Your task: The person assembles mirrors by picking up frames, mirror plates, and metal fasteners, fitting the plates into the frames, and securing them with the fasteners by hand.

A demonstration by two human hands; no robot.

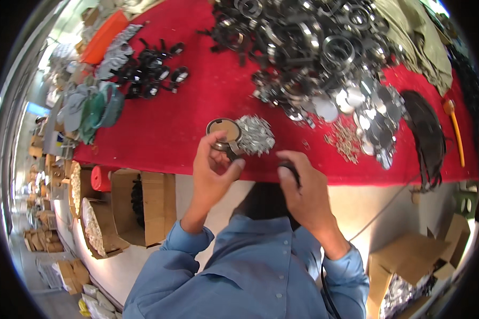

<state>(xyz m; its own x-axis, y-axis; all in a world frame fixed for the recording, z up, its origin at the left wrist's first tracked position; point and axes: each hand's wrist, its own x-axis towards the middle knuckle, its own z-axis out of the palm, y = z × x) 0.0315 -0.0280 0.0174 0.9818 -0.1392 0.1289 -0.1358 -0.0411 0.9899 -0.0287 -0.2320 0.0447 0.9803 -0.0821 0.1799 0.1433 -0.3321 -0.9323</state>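
In my left hand (213, 167) is a round part with a dark rim and a flat brown face (224, 129), tilted and gripped between fingers and thumb; a dark arm juts from its lower side. My right hand (304, 186) is closed around a rounded black object (289, 169), mostly covered by the fingers, so its kind cannot be made out. Right beside the round part lies a heap of small silvery metal pieces (257, 135) on the red cloth (197, 106). The two hands are apart, near the table's front edge.
Metal rings and black brackets (303, 42) form a big pile at the far side. Shiny discs (380, 109) and small brass-coloured pieces (345, 141) lie to the right, near a black curved strip (424, 133) and an orange-handled tool (455, 130). Black mirror-like parts (151, 69) lie left. Cardboard boxes (159, 207) stand below.
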